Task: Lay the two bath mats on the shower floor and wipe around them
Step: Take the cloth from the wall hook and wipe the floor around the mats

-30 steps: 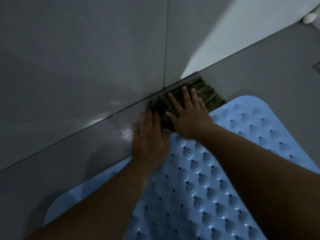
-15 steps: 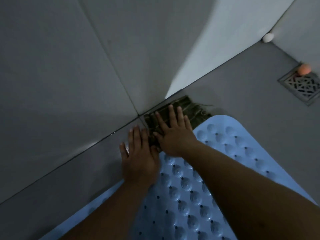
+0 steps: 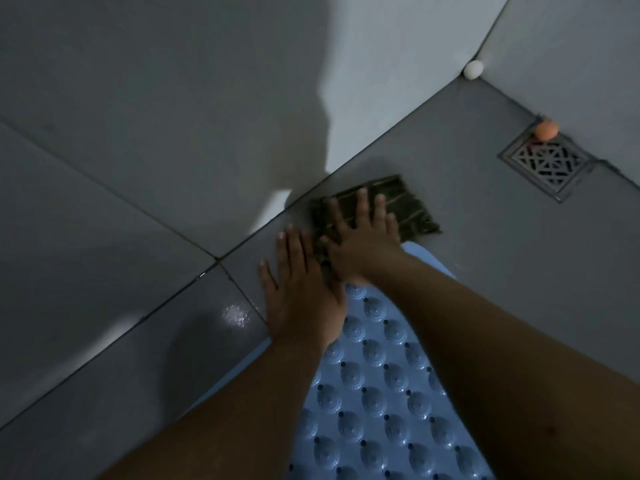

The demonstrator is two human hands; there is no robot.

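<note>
1. Dark cloth (image 3: 408, 209) lies flat on the floor at the wall's foot, touching the far end of the blue bath mat (image 3: 384, 386).
2. Right hand (image 3: 363, 244) presses on the cloth, fingers straight, spread.
3. Left hand (image 3: 301, 292) lies flat beside the cloth, fingers together, palm overlapping the mat's edge.
4. Floor drain (image 3: 547, 164) sits well apart from the cloth; an orange ball (image 3: 546, 129) sits at its rim.

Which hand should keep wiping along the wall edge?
Right. The right hand already lies flat on the dark cloth at the wall base; the left hand rests beside it on bare floor and mat edge.
</note>
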